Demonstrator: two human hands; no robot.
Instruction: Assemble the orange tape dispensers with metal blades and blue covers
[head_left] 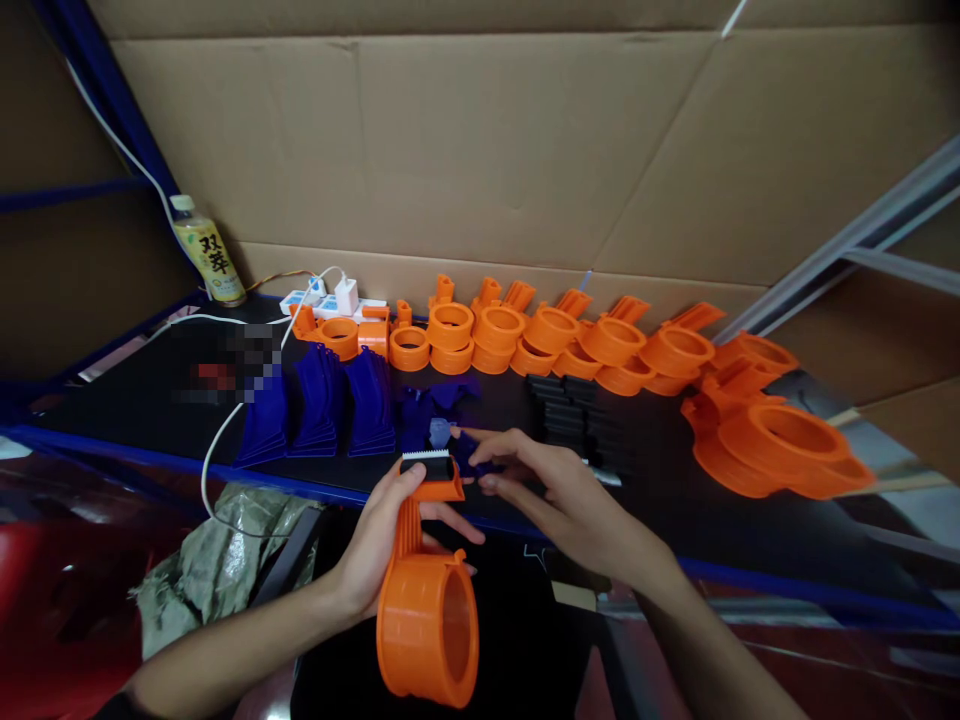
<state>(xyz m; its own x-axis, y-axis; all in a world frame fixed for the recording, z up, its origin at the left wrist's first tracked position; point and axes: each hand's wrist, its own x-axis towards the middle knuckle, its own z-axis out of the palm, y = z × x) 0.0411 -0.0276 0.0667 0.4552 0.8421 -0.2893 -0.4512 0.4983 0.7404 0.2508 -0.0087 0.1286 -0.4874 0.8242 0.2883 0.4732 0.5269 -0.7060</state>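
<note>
Orange tape dispenser point(427, 640), one, in the left hand point(379, 535) before the tabletop's point(652, 460) near edge: probably light, stiff, smooth; best gripped by its handle point(407, 530), clear of the toothed strip point(426, 455). Right hand point(555, 485), fingers curved over the tabletop's near edge; cannot tell whether it holds anything. On the tabletop's left: three blue stacks point(316, 405), one bottle point(214, 262).

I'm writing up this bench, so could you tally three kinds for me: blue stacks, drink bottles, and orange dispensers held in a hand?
Blue stacks: 3
Drink bottle: 1
Orange dispenser held in the left hand: 1
Total: 5
</note>
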